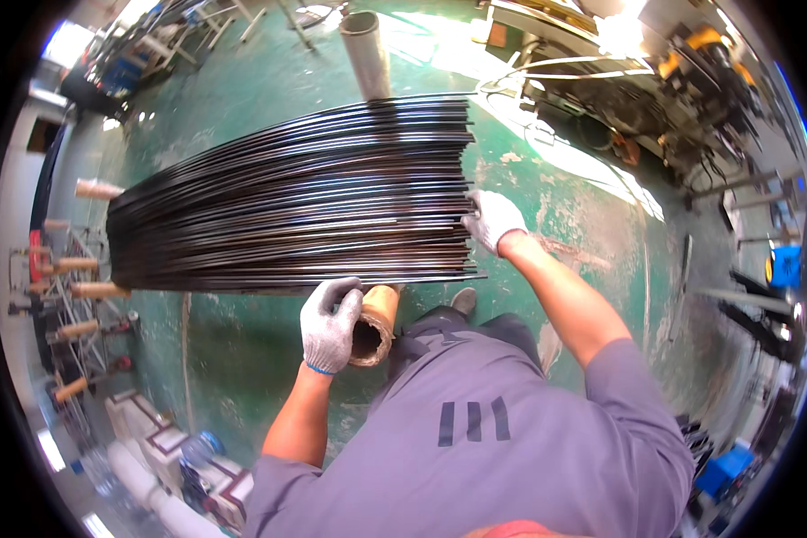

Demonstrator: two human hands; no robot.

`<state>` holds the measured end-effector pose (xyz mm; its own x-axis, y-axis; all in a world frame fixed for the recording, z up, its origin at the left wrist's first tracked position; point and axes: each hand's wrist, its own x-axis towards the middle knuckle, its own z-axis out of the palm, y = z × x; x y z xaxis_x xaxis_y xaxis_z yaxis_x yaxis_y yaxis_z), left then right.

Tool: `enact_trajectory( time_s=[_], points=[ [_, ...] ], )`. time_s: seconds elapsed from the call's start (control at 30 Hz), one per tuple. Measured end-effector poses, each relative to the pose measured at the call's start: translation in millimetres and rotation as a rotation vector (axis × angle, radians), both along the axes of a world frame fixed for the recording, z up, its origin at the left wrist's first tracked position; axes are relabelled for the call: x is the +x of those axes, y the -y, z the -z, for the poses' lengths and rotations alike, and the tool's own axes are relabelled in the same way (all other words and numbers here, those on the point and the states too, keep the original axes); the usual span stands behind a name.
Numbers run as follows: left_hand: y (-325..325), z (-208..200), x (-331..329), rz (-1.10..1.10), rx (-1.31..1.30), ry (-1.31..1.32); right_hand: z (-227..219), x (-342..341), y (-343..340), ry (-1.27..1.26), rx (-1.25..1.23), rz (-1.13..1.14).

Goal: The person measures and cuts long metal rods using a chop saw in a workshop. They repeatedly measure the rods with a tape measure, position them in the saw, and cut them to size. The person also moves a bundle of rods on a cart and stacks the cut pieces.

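Observation:
Many long, thin dark metal rods [287,193] lie side by side in a wide layer in front of me, their right ends slightly uneven. A white knitted glove covers my right hand [495,221]. Its fingers close around rod ends at the right edge of the layer. My left hand [329,329], also gloved, is at the near edge of the rods, beside the open end of a brown cardboard tube [383,309] that runs beneath them. Its fingers are curled toward the thumb; what they hold, if anything, is hidden.
A grey tube [364,49] sticks out past the far side of the rods. Machinery [592,99] stands at the far right. A rack with several brown rolls [76,332] is at the left, above plastic bottles [203,446]. The green floor [242,350] is worn.

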<state>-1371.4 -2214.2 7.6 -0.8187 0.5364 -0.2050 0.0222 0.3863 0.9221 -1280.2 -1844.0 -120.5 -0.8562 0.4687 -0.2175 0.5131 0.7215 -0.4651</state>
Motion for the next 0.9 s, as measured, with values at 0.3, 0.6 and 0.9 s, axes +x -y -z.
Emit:
enact_trajectory(
  time_s=[0.3, 0.6, 0.9],
  points=[
    [-11.7, 1.6, 7.3, -0.227, -0.292, -0.484, 34.0, -210.9, -143.2, -0.212, 0.504, -0.312],
    [-32.8, -11.6, 19.9, -0.427, -0.740, -0.788, 34.2, -308.2, -197.6, 0.141, 0.121, -0.447],
    [-43.5, -10.3, 23.7, -0.470, -0.861, -0.779, 64.0, -257.8, -198.7, 0.150, -0.028, -0.448]
  ],
)
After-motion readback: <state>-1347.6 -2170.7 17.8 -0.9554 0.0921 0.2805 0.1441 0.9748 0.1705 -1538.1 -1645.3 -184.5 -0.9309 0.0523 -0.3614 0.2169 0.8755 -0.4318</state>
